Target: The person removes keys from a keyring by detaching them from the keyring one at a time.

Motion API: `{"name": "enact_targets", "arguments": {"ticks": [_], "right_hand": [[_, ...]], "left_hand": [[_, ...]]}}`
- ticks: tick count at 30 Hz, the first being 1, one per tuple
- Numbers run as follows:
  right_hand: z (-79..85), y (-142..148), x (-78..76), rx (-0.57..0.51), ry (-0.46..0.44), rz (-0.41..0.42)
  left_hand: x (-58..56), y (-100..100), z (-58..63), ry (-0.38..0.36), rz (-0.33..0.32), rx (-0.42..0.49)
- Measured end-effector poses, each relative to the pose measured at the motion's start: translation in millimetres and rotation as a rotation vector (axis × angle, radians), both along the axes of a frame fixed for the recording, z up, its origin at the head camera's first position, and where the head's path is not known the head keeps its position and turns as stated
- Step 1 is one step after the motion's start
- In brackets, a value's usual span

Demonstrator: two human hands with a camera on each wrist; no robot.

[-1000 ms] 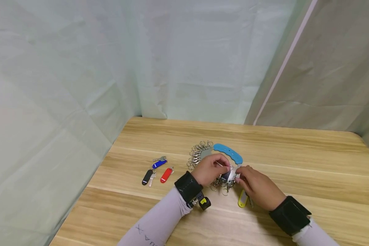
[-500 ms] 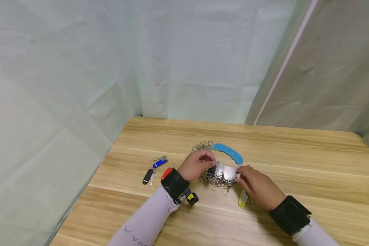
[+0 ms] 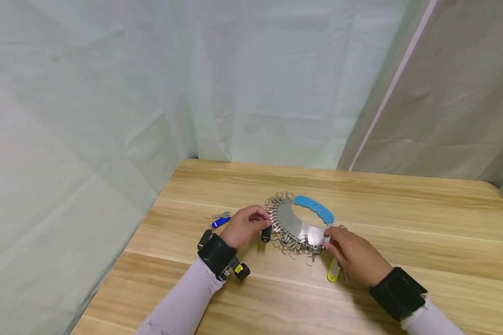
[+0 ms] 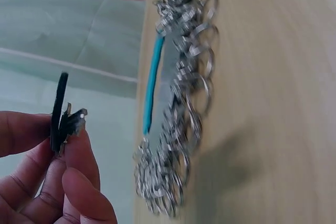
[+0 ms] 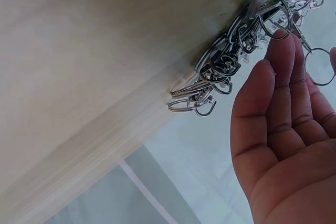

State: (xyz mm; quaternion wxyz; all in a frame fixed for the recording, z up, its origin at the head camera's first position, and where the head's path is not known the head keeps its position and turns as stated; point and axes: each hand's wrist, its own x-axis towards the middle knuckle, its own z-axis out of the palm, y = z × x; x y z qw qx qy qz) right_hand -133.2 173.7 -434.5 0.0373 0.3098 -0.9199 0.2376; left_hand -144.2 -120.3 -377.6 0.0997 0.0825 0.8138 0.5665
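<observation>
In the head view my left hand (image 3: 247, 227) pinches a black key tag (image 3: 266, 233) between thumb and fingers, just left of a key holder. Small metal pieces (image 4: 73, 121) show beside that tag in the left wrist view. The key holder has a curved silver plate (image 3: 291, 218), a blue handle (image 3: 314, 209) and a fringe of clips and rings (image 3: 286, 243). At its right end my right hand (image 3: 356, 256) holds a metal ring (image 5: 319, 67) by the fingertips. A yellow key tag (image 3: 333, 270) with a key is partly under that hand.
Left on the wooden table (image 3: 423, 223) lie a blue key tag (image 3: 220, 222) with its key and a second black tag (image 3: 204, 238), partly behind my left wrist. A pale curtain (image 3: 268, 83) stands behind the table.
My left hand has moved left with the black key tag, from over the plate to beyond its left side. More of the plate shows; the red tag is now hidden. My right hand stays put.
</observation>
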Motion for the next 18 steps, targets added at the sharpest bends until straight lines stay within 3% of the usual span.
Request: {"name": "enact_targets", "arguments": {"ticks": [8,12,18], "right_hand": [[-0.2,0.9,-0.1,0.01,-0.016,-0.006],[-0.4,0.9,-0.2,0.013,-0.018,-0.009],[-0.1,0.6,0.4,0.0,-0.015,0.005]], "left_hand": [[-9.3,-26.1,-38.8,0.01,0.047,-0.037],[-8.0,-37.3,-45.7,0.014,0.058,-0.074],[1.0,-49.8,-51.4,0.042,0.063,-0.205]]}}
